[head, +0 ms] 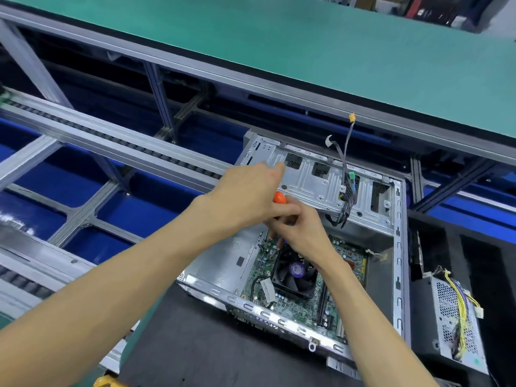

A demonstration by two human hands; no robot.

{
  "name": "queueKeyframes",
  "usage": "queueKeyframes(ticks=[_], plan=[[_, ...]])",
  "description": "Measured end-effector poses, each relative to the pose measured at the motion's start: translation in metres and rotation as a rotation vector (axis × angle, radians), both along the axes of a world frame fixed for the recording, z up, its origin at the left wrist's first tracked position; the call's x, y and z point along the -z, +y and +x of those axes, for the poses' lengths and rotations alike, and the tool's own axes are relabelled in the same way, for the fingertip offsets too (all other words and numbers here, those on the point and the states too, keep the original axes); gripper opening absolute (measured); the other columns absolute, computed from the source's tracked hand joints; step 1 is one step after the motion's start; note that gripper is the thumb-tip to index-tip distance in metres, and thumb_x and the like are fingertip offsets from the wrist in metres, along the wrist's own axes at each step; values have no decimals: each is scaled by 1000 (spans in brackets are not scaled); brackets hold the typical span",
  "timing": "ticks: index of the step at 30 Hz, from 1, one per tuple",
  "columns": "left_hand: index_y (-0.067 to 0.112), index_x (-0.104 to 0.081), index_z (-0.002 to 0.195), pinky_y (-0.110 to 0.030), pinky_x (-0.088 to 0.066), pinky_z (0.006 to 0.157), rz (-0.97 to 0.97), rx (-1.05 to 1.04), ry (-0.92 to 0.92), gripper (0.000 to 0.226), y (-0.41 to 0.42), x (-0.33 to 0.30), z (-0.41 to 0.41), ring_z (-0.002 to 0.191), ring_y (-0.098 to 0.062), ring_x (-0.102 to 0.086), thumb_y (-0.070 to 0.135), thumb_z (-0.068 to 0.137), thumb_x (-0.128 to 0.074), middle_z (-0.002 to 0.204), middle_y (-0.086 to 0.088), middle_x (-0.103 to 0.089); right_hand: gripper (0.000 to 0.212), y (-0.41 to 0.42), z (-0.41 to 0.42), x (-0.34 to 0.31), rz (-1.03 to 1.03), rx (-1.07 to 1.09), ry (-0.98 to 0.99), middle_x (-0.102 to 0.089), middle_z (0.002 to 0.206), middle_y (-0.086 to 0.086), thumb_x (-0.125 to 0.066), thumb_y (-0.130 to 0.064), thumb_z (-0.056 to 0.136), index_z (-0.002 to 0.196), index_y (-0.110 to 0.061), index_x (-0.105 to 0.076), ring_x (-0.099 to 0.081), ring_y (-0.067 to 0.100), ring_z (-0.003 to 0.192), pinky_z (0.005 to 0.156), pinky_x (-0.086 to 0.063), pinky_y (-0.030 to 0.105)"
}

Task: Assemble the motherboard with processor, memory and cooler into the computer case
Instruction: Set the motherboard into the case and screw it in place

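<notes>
Orange-handled screwdriver (278, 197) gripped in my left hand (251, 196), right hand (300, 233) fingers pinching its shaft, I fasten the motherboard (290, 303), cooler (296, 272) fitted, already seated in the case (398, 275); screws seemingly remain.

Both our forearms reach in from the lower edge and meet mid-frame. Our left hand (248, 191) sits on top, knuckles up, fingers curled down around something beneath the palm. Our right hand (300, 233) is just below and touching it, back up, fingers bent in a pinch.
</notes>
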State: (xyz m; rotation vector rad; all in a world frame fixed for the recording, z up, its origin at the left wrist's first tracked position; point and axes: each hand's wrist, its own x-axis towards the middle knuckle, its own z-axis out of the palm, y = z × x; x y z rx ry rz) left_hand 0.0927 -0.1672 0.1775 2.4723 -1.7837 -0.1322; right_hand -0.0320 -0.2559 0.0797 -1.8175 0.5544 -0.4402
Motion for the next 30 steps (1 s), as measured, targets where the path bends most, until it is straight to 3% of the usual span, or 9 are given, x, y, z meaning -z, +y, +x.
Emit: queueKeyframes(ticks=[3,5,9,13,15,18,21,24,30], plan=[[17,-52,93,-35,-41,63,-13,-35,-15,41,-4,4,-2,79,-28,-60,57,90,-54,82,-2,-58,18,0,0,2,3,23,15,-55,59,2,-78,-16,86,90,-22,-61,-57,14,44,43,-49,27],[17,-59,103,-38,-48,70,11,55,53,22,-6,1,-2,88,-29,-61,35,91,-58,91,-4,-61,15,-2,0,2,3,-19,0,-63,65,7,-71,-11,87,95,-18,-61,-64,24,48,44,-53,36],[26,-68,107,-37,-48,81,116,177,202,30,-2,-3,4,98,-23,-58,8,84,-59,107,0,-55,22,-12,-3,3,29,16,-23,-70,74,6,-57,8,88,97,-9,-67,-71,30,63,48,-58,38],[20,-67,101,-35,-46,80,77,201,272,26,-2,8,-7,94,-23,-57,4,83,-57,103,0,-51,28,-14,-5,3,40,25,2,-72,74,9,-59,14,84,94,-11,-65,-73,23,64,51,-59,33],[18,-69,95,-35,-46,78,59,193,276,25,-4,10,-7,92,-23,-57,-1,83,-58,100,2,-52,32,-10,-5,2,71,-29,16,-73,77,10,-59,14,83,93,-16,-64,-73,33,68,53,-60,41],[20,-67,100,-40,-49,83,65,197,294,31,-3,10,-2,96,-20,-56,-1,82,-53,103,6,-53,19,-9,-6,1,46,-57,60,-72,73,9,-67,-1,88,88,-19,-62,-71,33,60,54,-58,41],[27,-52,123,-36,-46,77,-1,169,207,37,1,17,-3,94,-12,-47,21,87,-56,118,4,-48,11,-8,-6,-1,-67,-20,83,-69,78,17,-73,-21,82,90,-22,-65,-60,18,53,53,-52,35],[24,-54,112,-33,-38,69,-81,50,83,39,1,20,-6,84,-15,-50,53,87,-59,105,2,-54,19,-4,-5,-1,-113,-5,93,-63,74,10,-80,-23,80,83,-32,-63,-53,16,53,55,-48,38],[19,-66,104,-35,-42,90,50,256,175,25,-3,7,-3,105,-20,-47,6,85,-58,108,1,-55,24,-4,-7,-7,-42,-2,4,-60,77,16,-73,-1,83,88,-21,-61,-59,17,59,52,-55,36]])
